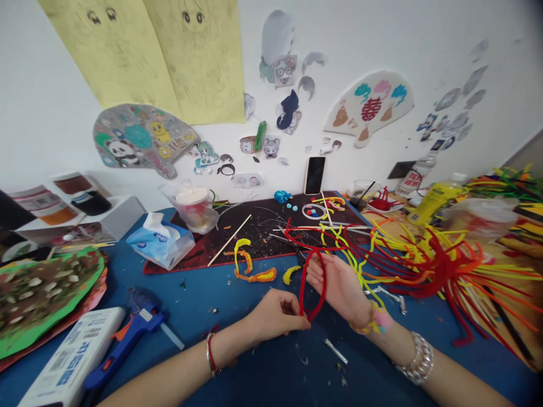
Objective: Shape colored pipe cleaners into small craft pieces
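Light, bendy red pipe cleaner [313, 282], fuzzy over thin wire and springy when bowed into a loop, best taken near its lower end, up between both hands above the blue table [203, 305]. Left hand [275, 315] with fingers pinched together on that lower end; right hand [339, 288] with fingers close together against the loop's side, any clamp impossible to tell. Counted nearby: one glue gun [127, 339], one tissue box [159, 244], one phone [314, 175], one pipe-cleaner bunch [436, 265].

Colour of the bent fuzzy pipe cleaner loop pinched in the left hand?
Solid red: the bent fuzzy pipe cleaner loop shows best in the head view.
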{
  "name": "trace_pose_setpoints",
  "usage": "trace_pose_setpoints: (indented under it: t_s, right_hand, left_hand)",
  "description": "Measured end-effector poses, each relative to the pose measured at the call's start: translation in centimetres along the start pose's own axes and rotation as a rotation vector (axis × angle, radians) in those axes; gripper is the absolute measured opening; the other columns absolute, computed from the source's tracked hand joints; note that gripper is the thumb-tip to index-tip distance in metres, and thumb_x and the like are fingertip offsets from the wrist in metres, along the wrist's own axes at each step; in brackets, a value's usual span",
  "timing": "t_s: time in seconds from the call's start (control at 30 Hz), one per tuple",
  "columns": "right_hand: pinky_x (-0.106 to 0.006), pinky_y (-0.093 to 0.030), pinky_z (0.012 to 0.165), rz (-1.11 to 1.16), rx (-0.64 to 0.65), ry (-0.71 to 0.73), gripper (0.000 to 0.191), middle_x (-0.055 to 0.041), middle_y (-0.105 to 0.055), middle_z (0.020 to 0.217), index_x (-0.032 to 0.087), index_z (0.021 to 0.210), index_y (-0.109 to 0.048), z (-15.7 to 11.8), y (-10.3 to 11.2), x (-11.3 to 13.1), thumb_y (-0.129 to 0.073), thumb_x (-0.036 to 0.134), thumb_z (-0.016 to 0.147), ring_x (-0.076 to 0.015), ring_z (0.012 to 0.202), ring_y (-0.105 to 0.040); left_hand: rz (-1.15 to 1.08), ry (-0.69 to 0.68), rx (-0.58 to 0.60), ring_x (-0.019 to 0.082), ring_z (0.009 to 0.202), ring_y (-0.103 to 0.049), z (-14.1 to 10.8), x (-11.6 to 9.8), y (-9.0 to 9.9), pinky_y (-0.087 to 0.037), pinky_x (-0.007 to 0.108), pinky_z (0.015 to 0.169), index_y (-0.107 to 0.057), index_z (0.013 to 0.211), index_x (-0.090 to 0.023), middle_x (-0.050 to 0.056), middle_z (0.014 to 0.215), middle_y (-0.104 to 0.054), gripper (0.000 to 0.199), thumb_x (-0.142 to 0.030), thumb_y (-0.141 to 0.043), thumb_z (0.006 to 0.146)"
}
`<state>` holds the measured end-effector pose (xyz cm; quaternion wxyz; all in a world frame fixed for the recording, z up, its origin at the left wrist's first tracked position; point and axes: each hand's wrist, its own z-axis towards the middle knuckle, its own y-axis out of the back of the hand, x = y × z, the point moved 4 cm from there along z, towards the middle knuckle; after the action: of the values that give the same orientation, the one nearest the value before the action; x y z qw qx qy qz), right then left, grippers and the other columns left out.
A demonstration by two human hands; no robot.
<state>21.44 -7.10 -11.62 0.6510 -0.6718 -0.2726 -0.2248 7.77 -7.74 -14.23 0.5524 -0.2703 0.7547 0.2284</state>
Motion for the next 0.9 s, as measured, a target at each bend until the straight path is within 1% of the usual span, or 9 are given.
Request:
trace_pose_setpoints:
  t_s: [0.07,0.13,0.2,0.27,0.37,0.53,0.73,0.83,0.9]
  right_hand:
    - [-0.023,-0.041,0.058,-0.084,0.003,-0.035,0.012,0.0015,-0.047,0.062,0.016,0.083,-0.054,-0.3,-0.3,-0.4,-0.047,0.026,0.081,-0.0094,0.057,-0.045]
    - [-0.025,-0.042,0.063,-0.227,0.036,-0.089,0.013,0.0002,-0.052,0.069,0.017,0.089,-0.054,-0.7,-0.5,-0.9,-0.051,0.026,0.080,-0.0110,0.065,-0.049]
    - [-0.026,-0.041,0.064,-0.403,0.113,-0.143,0.015,0.0000,-0.054,0.073,0.017,0.090,-0.055,-1.1,-0.7,-1.4,-0.057,0.023,0.077,-0.0111,0.066,-0.051]
    - [-0.025,-0.041,0.062,-0.566,0.208,-0.160,0.015,0.0001,-0.056,0.072,0.016,0.086,-0.056,-1.4,-0.9,-1.8,-0.061,0.021,0.073,-0.0105,0.063,-0.052]
    - [-0.024,-0.041,0.059,-0.727,0.288,-0.144,0.011,-0.0001,-0.057,0.067,0.014,0.078,-0.058,-1.3,-0.9,-1.7,-0.061,0.024,0.074,-0.0096,0.058,-0.052]
    - [-0.023,-0.042,0.057,-0.866,0.243,-0.152,0.019,-0.0011,-0.060,0.062,0.012,0.071,-0.060,-0.7,-0.3,-1.3,-0.059,0.031,0.076,-0.0087,0.055,-0.052]
    - [-0.022,-0.040,0.058,-0.890,0.266,-0.168,0.022,0.0003,-0.059,0.060,0.012,0.068,-0.060,-0.9,-0.5,-1.5,-0.063,0.033,0.072,-0.0086,0.056,-0.050]
    - [-0.022,-0.039,0.057,-0.890,0.260,-0.167,0.022,0.0005,-0.058,0.060,0.012,0.068,-0.060,-0.9,-0.4,-1.6,-0.063,0.034,0.072,-0.0090,0.057,-0.050]
    - [-0.022,-0.039,0.058,-0.884,0.277,-0.170,0.023,0.0001,-0.058,0.061,0.012,0.069,-0.060,-0.9,-0.4,-1.5,-0.062,0.034,0.072,-0.0091,0.058,-0.050]
  left_hand:
    - [-0.054,-0.036,-0.070,0.004,0.041,-0.038,0.0,-0.3,0.3,-0.026,0.017,0.039,-0.048,0.057,-0.014,-0.004,0.053,-0.052,0.031,-0.036,-0.070,0.056]
    - [-0.127,-0.062,-0.136,0.003,0.039,-0.035,0.0,-0.4,0.8,-0.023,0.018,0.038,-0.047,0.058,-0.014,-0.005,0.050,-0.050,0.031,-0.036,-0.069,0.058]
    - [-0.203,-0.084,-0.189,0.003,0.037,-0.033,-0.1,-0.5,1.3,-0.022,0.018,0.039,-0.047,0.060,-0.014,-0.005,0.050,-0.050,0.031,-0.037,-0.068,0.060]
    - [-0.247,-0.105,-0.206,0.003,0.037,-0.032,-0.1,-0.5,1.7,-0.022,0.019,0.040,-0.049,0.063,-0.014,-0.004,0.050,-0.050,0.030,-0.038,-0.066,0.063]
    - [-0.241,-0.105,-0.159,0.003,0.039,-0.034,-0.1,-0.5,2.0,-0.023,0.019,0.042,-0.054,0.068,-0.012,-0.004,0.051,-0.050,0.029,-0.038,-0.065,0.064]
    - [-0.174,-0.073,-0.070,0.005,0.044,-0.040,0.1,-0.3,2.2,-0.028,0.019,0.045,-0.062,0.077,-0.010,-0.002,0.053,-0.052,0.032,-0.040,-0.064,0.067]
    - [-0.032,-0.035,-0.009,0.006,0.042,-0.040,-0.2,-0.4,2.1,-0.027,0.019,0.043,-0.067,0.081,-0.010,-0.002,0.048,-0.051,0.037,-0.043,-0.061,0.068]
    - [-0.033,-0.041,-0.017,0.006,0.043,-0.041,-0.2,-0.5,2.1,-0.026,0.019,0.043,-0.068,0.081,-0.010,-0.002,0.048,-0.052,0.036,-0.043,-0.062,0.067]
    - [-0.066,-0.046,-0.016,0.006,0.043,-0.042,-0.2,-0.4,2.1,-0.028,0.019,0.044,-0.068,0.081,-0.010,-0.002,0.048,-0.053,0.034,-0.041,-0.061,0.069]
